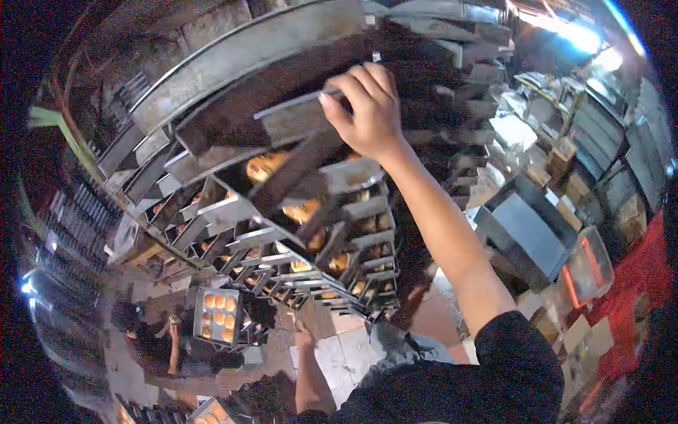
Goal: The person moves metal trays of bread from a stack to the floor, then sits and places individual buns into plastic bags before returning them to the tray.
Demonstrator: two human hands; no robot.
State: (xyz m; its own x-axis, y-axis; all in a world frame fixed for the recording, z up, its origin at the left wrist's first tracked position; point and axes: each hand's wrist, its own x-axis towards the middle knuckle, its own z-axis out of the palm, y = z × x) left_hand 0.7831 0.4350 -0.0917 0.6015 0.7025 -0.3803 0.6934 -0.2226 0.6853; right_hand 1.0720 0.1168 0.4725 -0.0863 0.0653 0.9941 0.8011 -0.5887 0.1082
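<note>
My right hand (366, 106) is raised at the upper middle, its fingers curled over the edge of a dark metal baking tray (296, 119). The tray sits high in a tall stack of crisscrossed metal trays. Below it, browned bread (265, 166) shows inside a tray, and another piece of bread (302, 210) lies lower down. My left hand (304, 333) hangs low, near the foot of the stack; its fingers are small and blurred, and I cannot tell what they hold, if anything.
At the lower left, a person (152, 343) is beside a tray of round buns (220, 302). More buns (210, 413) lie in a tray at the bottom edge. Right of my arm stand a large open box (526, 230) and a clear plastic container (590, 265). Further stacked trays (81, 219) line the left.
</note>
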